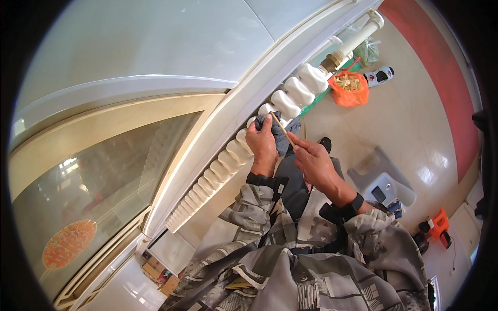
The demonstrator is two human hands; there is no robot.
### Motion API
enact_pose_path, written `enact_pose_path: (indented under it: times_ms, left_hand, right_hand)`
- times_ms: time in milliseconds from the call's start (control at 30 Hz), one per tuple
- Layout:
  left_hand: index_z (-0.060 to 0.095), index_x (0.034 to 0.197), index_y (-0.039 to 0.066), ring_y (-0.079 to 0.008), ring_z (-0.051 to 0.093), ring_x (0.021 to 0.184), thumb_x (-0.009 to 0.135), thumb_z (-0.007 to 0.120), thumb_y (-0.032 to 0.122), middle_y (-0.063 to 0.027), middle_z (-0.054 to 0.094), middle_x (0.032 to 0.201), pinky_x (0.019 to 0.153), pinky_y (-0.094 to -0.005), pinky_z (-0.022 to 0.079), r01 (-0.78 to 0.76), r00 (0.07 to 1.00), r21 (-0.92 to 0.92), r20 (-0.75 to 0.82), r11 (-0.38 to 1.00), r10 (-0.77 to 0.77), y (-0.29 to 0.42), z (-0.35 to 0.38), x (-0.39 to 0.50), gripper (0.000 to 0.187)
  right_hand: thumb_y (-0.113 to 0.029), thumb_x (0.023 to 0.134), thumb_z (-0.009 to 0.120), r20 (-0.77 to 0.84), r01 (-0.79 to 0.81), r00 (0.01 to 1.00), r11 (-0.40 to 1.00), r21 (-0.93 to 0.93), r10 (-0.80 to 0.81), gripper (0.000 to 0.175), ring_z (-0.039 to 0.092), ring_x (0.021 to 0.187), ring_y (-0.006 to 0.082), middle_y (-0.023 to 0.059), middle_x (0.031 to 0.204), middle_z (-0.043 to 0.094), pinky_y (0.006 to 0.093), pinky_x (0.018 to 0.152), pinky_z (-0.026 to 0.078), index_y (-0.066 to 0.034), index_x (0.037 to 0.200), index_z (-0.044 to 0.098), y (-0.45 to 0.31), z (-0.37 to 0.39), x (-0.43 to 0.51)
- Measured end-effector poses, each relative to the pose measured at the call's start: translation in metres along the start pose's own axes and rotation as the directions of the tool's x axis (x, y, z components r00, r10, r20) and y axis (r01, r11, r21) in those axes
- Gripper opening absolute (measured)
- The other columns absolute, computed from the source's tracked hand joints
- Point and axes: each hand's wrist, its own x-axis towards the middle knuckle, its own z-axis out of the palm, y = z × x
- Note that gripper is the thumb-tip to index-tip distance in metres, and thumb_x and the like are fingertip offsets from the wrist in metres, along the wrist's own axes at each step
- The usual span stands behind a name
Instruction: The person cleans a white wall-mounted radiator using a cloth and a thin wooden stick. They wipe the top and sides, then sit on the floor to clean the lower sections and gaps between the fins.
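A white sectional radiator [231,157] runs diagonally below the window sill. At its upper part, my left hand [263,144] grips a dark grey cloth [283,136], with the thumb up on the cloth beside the radiator's sections. My right hand [317,165] holds a thin wooden stick [283,129], pinched between thumb and fingers. The stick's far tip touches or lies very near the cloth by my left thumb; the exact contact is hard to tell. Some of the cloth hangs down between my hands and the radiator.
A brass fitting [332,62] joins the radiator to a white pipe [360,37]. On the floor are an orange plastic bag [349,93] with contents, a slipper [379,76], a grey plastic stool [402,186] bearing a phone-like device, and an orange object [439,225]. A window [113,175] is at left.
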Motion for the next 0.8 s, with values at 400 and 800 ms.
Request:
enact_pose_path:
  times_ms: [400,800]
  left_hand:
    - [0.069,0.103,-0.001,-0.0126,0.065,0.083,0.091,0.087,0.009,-0.0041,0.073,0.101,0.074,-0.0294,0.056,-0.050,0.999,0.193,-0.001,0.980,0.051,-0.006,0.002,0.003,0.025]
    - [0.069,0.101,-0.003,-0.0148,0.066,0.081,0.086,0.090,0.009,-0.0067,0.073,0.098,0.072,-0.0316,0.055,-0.003,0.999,0.182,-0.033,0.983,0.009,-0.011,0.001,0.011,0.028]
  right_hand:
    - [-0.021,0.114,0.047,0.022,-0.193,0.981,0.981,-0.008,0.194,0.051,0.033,0.054,0.0051,-0.0077,0.071,0.039,0.0248,0.047,0.029,-0.0164,0.165,0.050,-0.012,-0.003,0.009]
    - [-0.025,0.115,0.047,0.072,-0.267,0.964,0.928,0.261,0.257,0.049,0.030,0.047,0.0073,-0.0062,0.068,0.041,0.0260,0.043,0.032,-0.0194,0.164,0.048,-0.009,0.004,0.011]
